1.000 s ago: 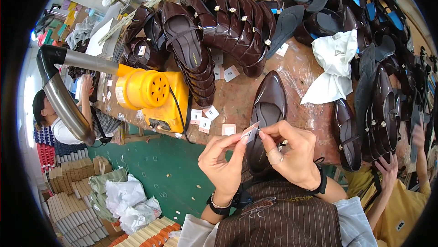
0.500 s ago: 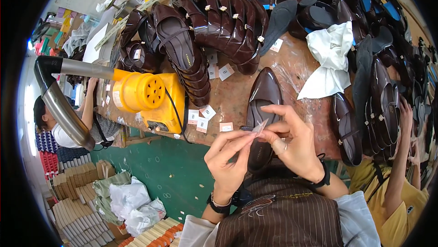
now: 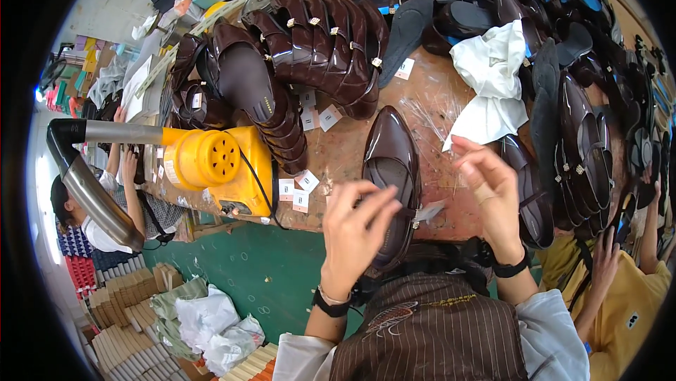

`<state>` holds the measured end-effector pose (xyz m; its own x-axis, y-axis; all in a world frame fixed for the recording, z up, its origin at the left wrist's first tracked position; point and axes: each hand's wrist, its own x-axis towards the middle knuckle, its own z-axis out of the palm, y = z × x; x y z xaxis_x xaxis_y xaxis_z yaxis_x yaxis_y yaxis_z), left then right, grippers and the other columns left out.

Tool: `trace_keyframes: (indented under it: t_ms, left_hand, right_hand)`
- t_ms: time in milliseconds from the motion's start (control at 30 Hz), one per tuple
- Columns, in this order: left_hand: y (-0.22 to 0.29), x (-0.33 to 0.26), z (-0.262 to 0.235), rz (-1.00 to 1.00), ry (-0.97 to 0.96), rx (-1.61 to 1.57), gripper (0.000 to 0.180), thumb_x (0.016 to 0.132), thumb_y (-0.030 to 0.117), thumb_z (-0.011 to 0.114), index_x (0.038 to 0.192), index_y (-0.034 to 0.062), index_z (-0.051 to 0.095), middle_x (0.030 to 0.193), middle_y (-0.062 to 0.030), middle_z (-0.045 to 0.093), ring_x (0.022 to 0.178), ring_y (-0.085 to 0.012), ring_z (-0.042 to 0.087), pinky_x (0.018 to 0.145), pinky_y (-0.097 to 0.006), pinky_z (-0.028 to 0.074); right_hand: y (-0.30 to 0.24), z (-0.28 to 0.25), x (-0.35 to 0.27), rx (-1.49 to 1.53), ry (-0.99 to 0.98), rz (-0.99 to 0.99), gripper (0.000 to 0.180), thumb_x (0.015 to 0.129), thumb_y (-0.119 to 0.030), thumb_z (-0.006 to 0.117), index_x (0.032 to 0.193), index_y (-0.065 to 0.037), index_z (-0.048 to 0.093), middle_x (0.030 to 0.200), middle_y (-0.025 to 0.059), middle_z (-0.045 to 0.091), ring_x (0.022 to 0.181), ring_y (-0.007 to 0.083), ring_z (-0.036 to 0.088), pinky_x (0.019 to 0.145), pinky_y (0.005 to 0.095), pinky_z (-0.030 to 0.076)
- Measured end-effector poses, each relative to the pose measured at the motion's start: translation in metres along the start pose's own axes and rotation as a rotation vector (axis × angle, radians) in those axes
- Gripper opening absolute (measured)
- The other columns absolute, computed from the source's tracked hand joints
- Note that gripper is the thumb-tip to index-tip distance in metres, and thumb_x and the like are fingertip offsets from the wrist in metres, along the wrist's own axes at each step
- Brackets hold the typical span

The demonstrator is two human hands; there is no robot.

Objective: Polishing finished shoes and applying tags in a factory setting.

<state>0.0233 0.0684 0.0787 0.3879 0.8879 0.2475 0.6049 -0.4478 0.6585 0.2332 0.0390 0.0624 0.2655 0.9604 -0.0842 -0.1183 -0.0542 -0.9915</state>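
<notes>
Head view, centre of the frame: the person's left hand (image 3: 355, 229) hovers over the heel end of a glossy brown pointed shoe (image 3: 389, 170) lying on the worn wooden workbench (image 3: 345, 145). Its fingers (image 3: 380, 205) are curled together, the tips pinched on the near end of a small pale sticker strip (image 3: 426, 212) that juts to the right beside the shoe's strap. The right hand (image 3: 489, 194) is lifted just to the right of the shoe, fingers (image 3: 468, 152) loosely spread and bent, gripping nothing. Small white labels (image 3: 296, 191) lie left of the shoe, next to a yellow blower (image 3: 218, 166). A crumpled white cloth (image 3: 493, 85) sits toward the upper right.
</notes>
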Motion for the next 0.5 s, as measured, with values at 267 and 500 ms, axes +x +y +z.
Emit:
trace_keyframes:
  t_ms: [267,500]
  left_hand:
    - [-0.032,0.008,0.020,-0.280,-0.197,0.283,0.036,0.086,0.007,0.063,0.122,0.0013,0.061,0.105,-0.0194,0.055,0.093,-0.0400,0.061,0.077,-0.047,0.050]
    - [-0.042,0.005,0.027,-0.235,-0.135,0.377,0.034,0.083,0.009,0.069,0.115,0.0018,0.062,0.104,-0.0183,0.053,0.092,-0.0407,0.061,0.076,-0.047,0.049]
  right_hand:
    - [0.011,0.055,0.008,0.010,-0.276,0.172,0.014,0.090,0.005,0.053,0.103,0.002,0.059,0.077,0.0112,0.069,0.061,0.0132,0.065,0.057,0.0259,0.050]
    - [0.062,0.063,0.016,-0.267,-0.250,0.062,0.004,0.085,0.003,0.058,0.086,0.006,0.059,0.065,0.0138,0.067,0.058,0.0218,0.069,0.052,0.0310,0.052]
